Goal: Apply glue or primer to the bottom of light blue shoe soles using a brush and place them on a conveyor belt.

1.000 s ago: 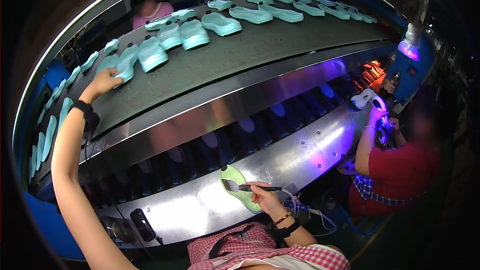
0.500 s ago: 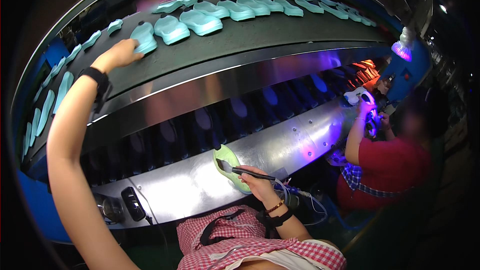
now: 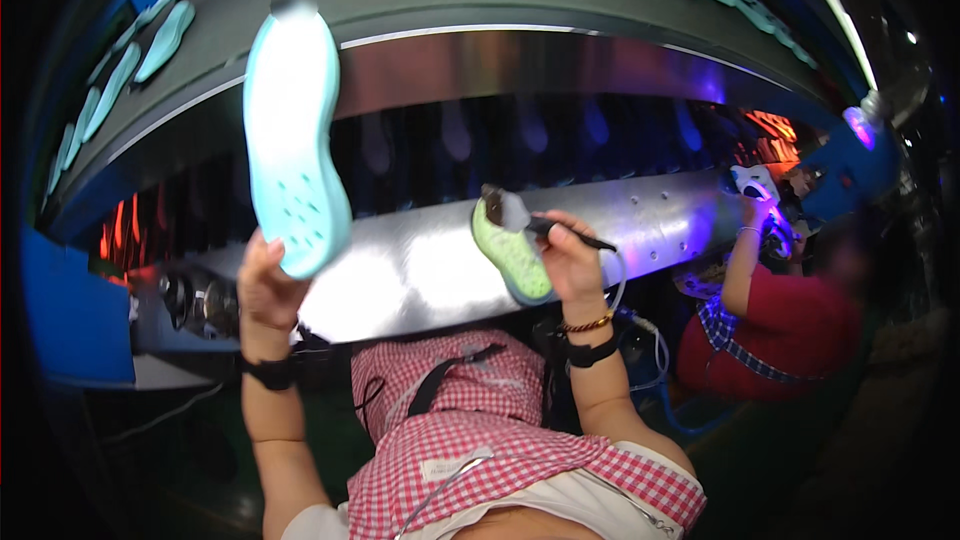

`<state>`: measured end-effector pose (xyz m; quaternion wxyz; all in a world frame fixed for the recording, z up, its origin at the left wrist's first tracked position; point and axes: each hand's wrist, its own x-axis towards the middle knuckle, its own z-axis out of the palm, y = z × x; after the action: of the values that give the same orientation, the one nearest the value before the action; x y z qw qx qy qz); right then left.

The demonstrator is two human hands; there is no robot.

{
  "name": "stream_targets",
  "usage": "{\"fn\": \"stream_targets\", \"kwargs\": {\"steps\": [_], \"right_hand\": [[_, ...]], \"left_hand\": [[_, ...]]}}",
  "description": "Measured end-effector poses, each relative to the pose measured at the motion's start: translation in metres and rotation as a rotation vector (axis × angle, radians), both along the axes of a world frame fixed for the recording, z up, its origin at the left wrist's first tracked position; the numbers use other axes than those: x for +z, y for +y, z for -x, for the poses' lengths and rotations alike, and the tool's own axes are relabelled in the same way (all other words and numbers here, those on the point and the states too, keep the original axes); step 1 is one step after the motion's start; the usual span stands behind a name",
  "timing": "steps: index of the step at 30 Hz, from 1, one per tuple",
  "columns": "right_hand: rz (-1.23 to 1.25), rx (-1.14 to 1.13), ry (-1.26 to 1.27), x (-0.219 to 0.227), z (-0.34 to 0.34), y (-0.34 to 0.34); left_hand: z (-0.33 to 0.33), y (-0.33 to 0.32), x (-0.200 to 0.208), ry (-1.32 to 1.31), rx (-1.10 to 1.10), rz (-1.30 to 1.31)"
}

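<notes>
The left hand (image 3: 268,285) was clamped on the bottom end of 1 blue sole (image 3: 295,130). The blue sole stood nearly straight up in the air, over the left part of the shiny metal desk (image 3: 400,260). It had little holes near the bottom and a blurry dark bit at the top. The right hand (image 3: 572,260) had its fingers closed around the black handle of a brush (image 3: 515,212), over the right half of the desk. The brush pointed left, and its dark hairs were at the top end of 1 green sole (image 3: 518,262). It was hard to tell if the hairs touched it. The green sole lay on the desk and reached nearly to its front edge.

Each wrist wore 1 black band (image 3: 272,372), and the right wrist also had a bead bracelet (image 3: 587,324). In front of the desk was the person's red and white checked apron (image 3: 440,380). A see-through jug (image 3: 205,305) sat at the desk's left end. Behind the desk, a dark green belt (image 3: 480,0) carried more blue soles (image 3: 165,40). By the desk's right end, a co-worker in a red shirt (image 3: 775,325) held a shoe (image 3: 772,210) lit up purple, and a purple lamp (image 3: 860,127) glowed beyond that end.
</notes>
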<state>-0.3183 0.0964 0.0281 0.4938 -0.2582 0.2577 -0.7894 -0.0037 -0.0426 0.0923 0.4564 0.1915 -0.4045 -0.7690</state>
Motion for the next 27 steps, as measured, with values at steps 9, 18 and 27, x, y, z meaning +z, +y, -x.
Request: {"fn": "stream_targets", "kwargs": {"steps": [9, 18, 27], "right_hand": [[-0.257, 0.299, 0.290, -0.008, -0.069, -0.047], [-0.281, 0.293, 0.537, 0.008, -0.113, -0.087], [0.053, 0.454, 1.411, 0.030, -0.114, -0.046]], "left_hand": [[0.046, 0.055, -0.097, 0.487, -0.299, -0.462], [0.048, 0.071, -0.098, 0.357, -0.163, -0.477], [0.029, 0.044, -0.101, 0.211, 0.206, -0.472]]}}
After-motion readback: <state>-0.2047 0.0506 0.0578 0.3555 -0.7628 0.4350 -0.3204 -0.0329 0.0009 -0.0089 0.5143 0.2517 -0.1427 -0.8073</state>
